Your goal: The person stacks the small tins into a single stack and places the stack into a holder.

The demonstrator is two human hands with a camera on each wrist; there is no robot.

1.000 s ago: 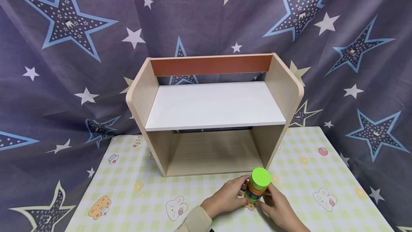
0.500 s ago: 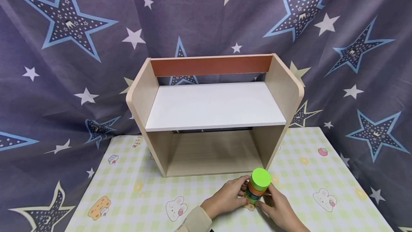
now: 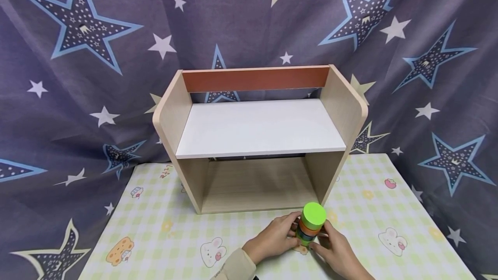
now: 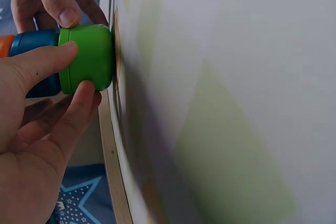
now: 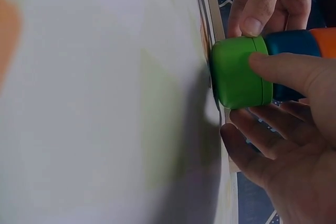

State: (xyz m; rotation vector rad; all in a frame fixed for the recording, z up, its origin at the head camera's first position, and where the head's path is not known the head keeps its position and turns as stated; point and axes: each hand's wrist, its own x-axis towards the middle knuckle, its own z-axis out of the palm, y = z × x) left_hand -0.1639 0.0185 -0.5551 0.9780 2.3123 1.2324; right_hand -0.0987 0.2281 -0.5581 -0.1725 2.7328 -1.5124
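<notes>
A stack of round containers stands upright on the table, just in front of the shelf's lower right corner. Its top is a bright green container [image 3: 314,215]; under that come an orange container [image 3: 309,228] and a dark blue container [image 5: 291,45]. The lowest is a green container [image 4: 92,56] with rounded edges and a thin seam near its upper end. From the left side my left hand [image 3: 274,236] grips this lowest one, thumb and fingertips against its wall. My right hand [image 3: 336,249] holds it from the other side, its thumb on the green wall near the blue container.
A small wooden shelf unit [image 3: 260,128] with a white middle board stands behind the hands. A checked tablecloth [image 3: 155,228] with cartoon prints covers the table. Behind it hangs a dark curtain [image 3: 249,16] with stars.
The top green container has shifted very slightly left. Both hands keep their places around the stack's bottom.
</notes>
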